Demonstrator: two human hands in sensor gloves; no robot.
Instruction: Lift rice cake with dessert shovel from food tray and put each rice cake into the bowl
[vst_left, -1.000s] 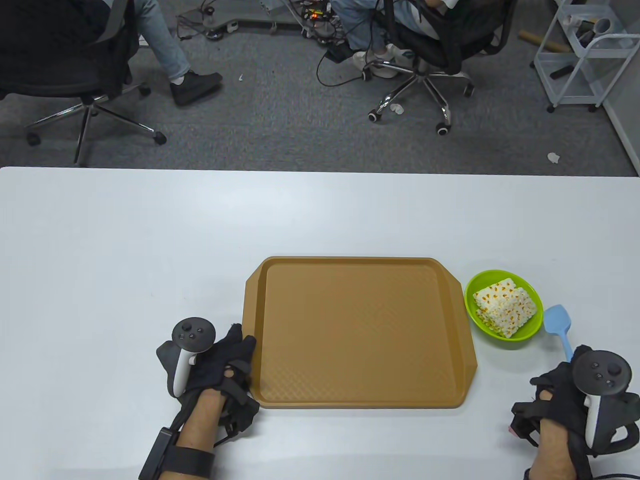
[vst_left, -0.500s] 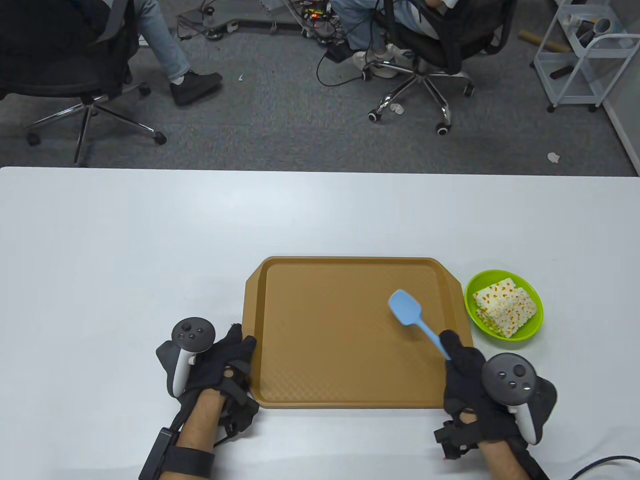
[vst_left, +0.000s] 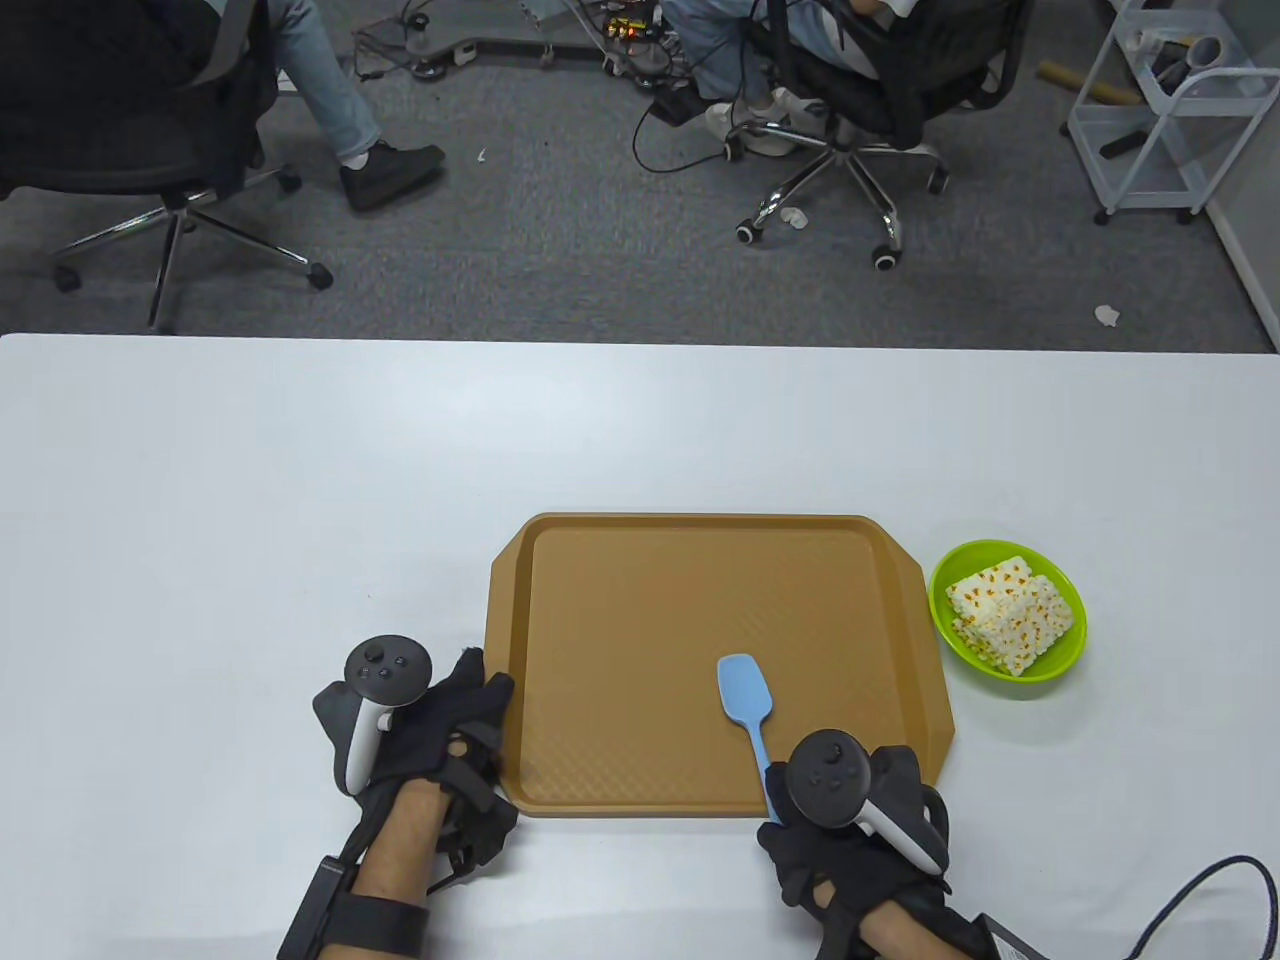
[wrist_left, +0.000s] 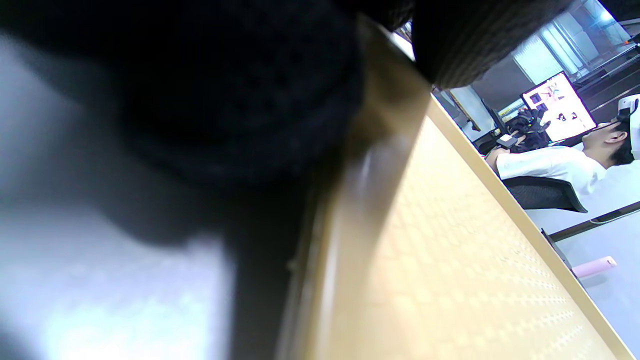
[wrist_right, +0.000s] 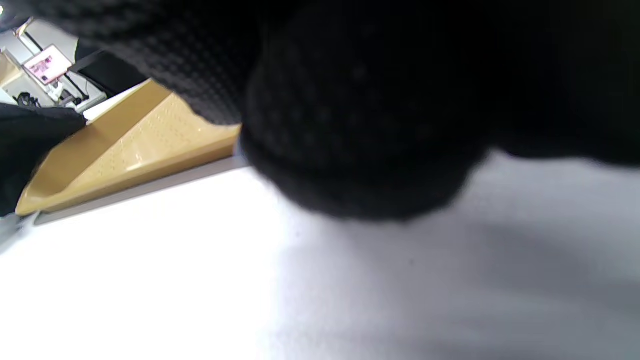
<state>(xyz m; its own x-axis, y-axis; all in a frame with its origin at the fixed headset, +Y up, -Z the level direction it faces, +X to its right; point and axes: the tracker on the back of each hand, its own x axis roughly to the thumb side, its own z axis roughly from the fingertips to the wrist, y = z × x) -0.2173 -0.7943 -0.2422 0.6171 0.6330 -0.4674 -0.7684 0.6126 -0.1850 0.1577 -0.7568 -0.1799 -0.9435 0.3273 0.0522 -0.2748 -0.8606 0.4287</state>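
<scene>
The brown food tray (vst_left: 620, 540) lies on the white table with no rice cake on it. A stack of white rice cakes (vst_left: 1010, 612) fills the green bowl (vst_left: 950, 578) just right of the tray. My right hand (vst_left: 850, 840) sits at the tray's near edge and grips the handle of the light blue dessert shovel (vst_left: 745, 695), whose blade lies over the tray's lower middle. My left hand (vst_left: 440, 725) holds the tray's left rim near its front corner. In the left wrist view the tray (wrist_left: 450, 250) fills the right side under dark glove fingers (wrist_left: 240, 90).
Office chairs and seated people's legs are on the carpet beyond the table's far edge. A white wire cart (vst_left: 1170, 110) stands at the back right. A black cable (vst_left: 1200, 890) trails on the table by my right wrist.
My right hand carried the shovel from beside the bowl leftward over the tray, then drew it back toward the tray's near edge. The left hand stayed on the rim.
</scene>
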